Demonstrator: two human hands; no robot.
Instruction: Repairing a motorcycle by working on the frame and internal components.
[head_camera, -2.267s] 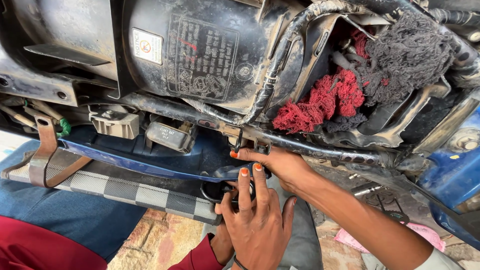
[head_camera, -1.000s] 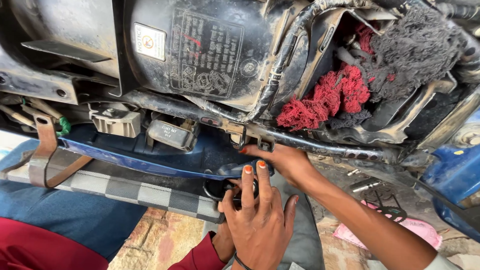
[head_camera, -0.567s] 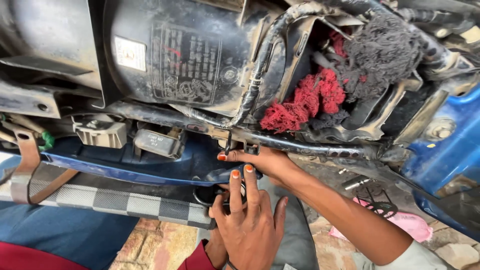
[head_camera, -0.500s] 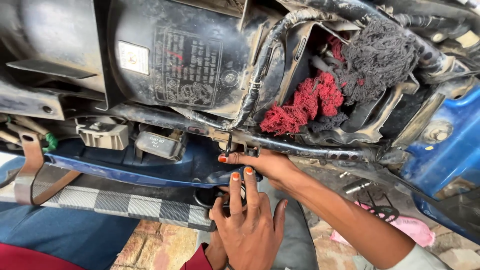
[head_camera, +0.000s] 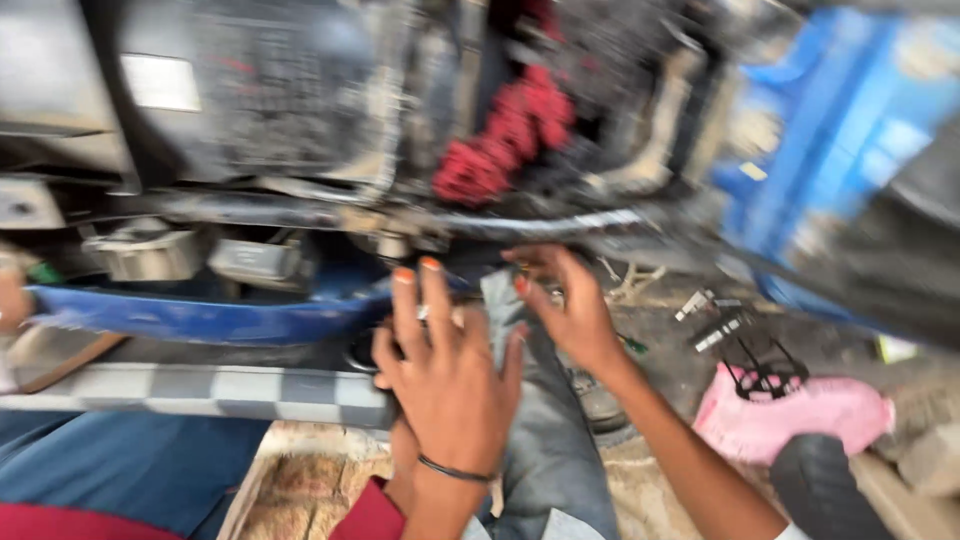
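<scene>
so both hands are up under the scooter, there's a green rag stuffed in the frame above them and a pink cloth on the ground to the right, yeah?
Not quite: the rag stuffed into the frame is red, not green, as the head view shows despite the blur. The rest holds: the left hand and right hand are raised under the scooter's underside, and a pink cloth lies on the ground to the right.

Blurred view w/ a pink cloth (head_camera: 800, 412) on the dirt floor (head_camera: 690, 365) at lower right, a red rag wad (head_camera: 505, 140) stuffed up in the frame, a checkered strip (head_camera: 200, 388) lower left & a white sticker (head_camera: 160, 82) top left.
</scene>
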